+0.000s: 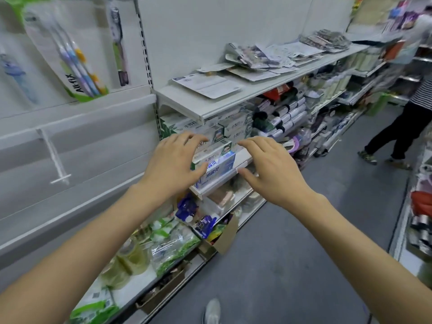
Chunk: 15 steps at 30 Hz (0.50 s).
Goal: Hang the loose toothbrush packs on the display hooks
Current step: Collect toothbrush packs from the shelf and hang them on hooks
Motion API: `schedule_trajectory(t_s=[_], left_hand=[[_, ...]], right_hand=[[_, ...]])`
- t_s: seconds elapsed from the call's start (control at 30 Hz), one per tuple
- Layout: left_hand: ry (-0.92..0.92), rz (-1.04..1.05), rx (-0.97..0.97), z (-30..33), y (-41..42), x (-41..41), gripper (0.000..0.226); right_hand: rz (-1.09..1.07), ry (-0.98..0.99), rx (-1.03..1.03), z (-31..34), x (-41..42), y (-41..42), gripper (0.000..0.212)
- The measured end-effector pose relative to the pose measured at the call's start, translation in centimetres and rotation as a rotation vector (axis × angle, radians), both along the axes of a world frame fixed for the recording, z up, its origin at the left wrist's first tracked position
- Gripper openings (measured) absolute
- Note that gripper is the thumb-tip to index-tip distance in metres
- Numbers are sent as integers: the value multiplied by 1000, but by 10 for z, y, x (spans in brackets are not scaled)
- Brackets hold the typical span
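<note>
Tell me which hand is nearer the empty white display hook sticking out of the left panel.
Left. The left hand hovers just right of the empty hook, over the toothpaste boxes; the right hand is farther right, beyond the left one.

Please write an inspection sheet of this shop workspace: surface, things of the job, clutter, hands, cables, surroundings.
Surface: white top shelf, below bare back panel.
Job's things: loose toothbrush packs lie piled on the top shelf; All-fix pack already hangs at left; empty hook on left panel.
Clutter: toothpaste boxes on middle shelf; cardboard box on the floor.
Hands: left hand and right hand open, holding nothing.
Cables: nothing seen.
Surroundings: grey aisle floor; other people at right.
</note>
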State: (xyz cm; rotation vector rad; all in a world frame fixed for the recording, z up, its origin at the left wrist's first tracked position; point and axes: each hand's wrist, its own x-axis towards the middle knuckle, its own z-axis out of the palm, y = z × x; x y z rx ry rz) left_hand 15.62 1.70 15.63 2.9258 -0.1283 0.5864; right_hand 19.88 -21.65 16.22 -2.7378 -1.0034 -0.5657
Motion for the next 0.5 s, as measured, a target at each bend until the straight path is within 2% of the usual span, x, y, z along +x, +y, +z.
schedule_trajectory(t_s=[0.3, 0.5], left_hand=[[-13, -24, -187, 19, 13, 147, 51], [70, 23, -465, 26, 23, 228, 43]], right_hand=[[8, -10, 4, 7, 154, 7, 55], [14, 9, 62, 19, 241, 8, 55]])
